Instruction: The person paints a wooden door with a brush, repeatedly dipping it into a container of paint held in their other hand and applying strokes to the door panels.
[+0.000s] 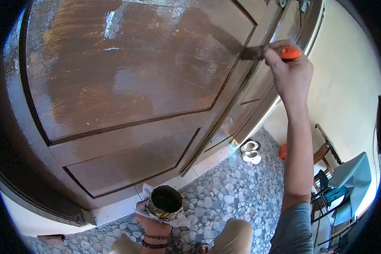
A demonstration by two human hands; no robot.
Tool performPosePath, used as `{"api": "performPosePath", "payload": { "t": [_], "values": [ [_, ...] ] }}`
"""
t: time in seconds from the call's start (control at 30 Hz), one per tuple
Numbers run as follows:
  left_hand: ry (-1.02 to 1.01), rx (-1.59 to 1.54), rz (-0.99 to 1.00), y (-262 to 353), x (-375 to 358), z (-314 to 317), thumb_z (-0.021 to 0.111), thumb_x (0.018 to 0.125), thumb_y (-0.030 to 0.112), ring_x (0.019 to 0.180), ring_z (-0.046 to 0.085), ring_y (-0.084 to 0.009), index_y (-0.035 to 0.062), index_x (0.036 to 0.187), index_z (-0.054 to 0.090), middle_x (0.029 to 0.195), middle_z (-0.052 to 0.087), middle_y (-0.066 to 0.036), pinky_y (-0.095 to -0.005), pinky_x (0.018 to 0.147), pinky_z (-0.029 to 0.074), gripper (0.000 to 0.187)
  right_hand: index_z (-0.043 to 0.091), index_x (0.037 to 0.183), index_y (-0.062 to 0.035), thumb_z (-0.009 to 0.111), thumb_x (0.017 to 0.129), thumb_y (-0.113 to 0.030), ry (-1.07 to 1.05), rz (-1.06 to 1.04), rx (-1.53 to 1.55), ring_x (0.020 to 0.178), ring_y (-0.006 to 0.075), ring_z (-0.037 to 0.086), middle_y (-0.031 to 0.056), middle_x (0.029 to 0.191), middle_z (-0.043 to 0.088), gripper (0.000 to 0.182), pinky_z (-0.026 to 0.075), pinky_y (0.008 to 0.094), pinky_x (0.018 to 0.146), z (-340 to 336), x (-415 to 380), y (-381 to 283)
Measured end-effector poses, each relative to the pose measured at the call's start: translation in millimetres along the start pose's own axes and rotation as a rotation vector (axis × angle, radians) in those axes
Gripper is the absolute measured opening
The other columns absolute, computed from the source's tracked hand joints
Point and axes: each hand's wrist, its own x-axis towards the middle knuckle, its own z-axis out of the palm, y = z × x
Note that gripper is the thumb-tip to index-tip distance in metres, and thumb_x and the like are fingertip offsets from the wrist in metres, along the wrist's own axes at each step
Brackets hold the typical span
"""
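My right hand [290, 65] is raised at the wooden door, with its fingers closed around the orange handle of a paintbrush [290, 53]. The dark bristle end points left, at the edge of the large brown door panel [156, 72], and is somewhat blurred. Shiny wet-looking streaks and duller patches cover that panel. Low in front of me, my left hand [153, 223] holds an open paint can [164, 211] wrapped in white paper or cloth. The can's inside looks dark; most of my left fingers are hidden by it. Bracelets circle that wrist.
White shoes [251, 152] stand on the pebble-patterned floor [216, 186] beside the doorway. Chairs with a pale blue cloth [353, 173] are at the right, against the cream wall [347, 84]. A red object [282, 151] lies partly behind my right forearm. My knees show below.
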Motion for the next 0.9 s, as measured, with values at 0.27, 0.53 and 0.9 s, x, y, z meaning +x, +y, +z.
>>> {"api": "performPosePath", "payload": {
  "t": [0.27, 0.53, 0.9],
  "values": [
    [0.005, 0.036, 0.004, 8.7, -10.3, -3.8, 0.043, 0.077, 0.043, 0.095, 0.058, -0.0239, 0.0134, 0.099, 0.057, 0.099, 0.061, -0.004, -0.0413, 0.083, 0.048, 0.039, 0.066, 0.081, -0.0028, 0.067, 0.072, -0.017, 0.152, -0.060, -0.014, 0.059, 0.0174, 0.062, 0.0106, 0.066, 0.064, 0.017, 0.049, 0.0272, 0.061, 1.9, 3.6, 2.3],
    [-0.035, 0.019, -0.024, 7.7, -18.1, 11.0, 0.044, 0.077, 0.044, 0.095, 0.058, -0.0237, 0.0132, 0.099, 0.058, 0.100, 0.061, -0.004, -0.0412, 0.082, 0.048, 0.040, 0.066, 0.082, -0.0041, 0.068, 0.071, -0.019, 0.015, 0.009, -0.031, 0.061, 0.0217, 0.064, 0.0129, 0.065, 0.063, 0.019, 0.049, 0.0296, 0.062, -1.2, 3.9, 4.7],
    [-0.007, 0.069, 0.029, 5.5, -14.5, 9.6, 0.043, 0.078, 0.043, 0.092, 0.059, -0.0238, 0.0132, 0.098, 0.058, 0.098, 0.062, -0.004, -0.0405, 0.080, 0.049, 0.039, 0.065, 0.087, -0.0027, 0.066, 0.079, -0.020, 0.163, -0.051, -0.101, 0.065, 0.0071, 0.058, 0.0033, 0.069, 0.063, 0.019, 0.046, 0.0211, 0.062, -2.9, 20.0, 1.0]
  ]
}}
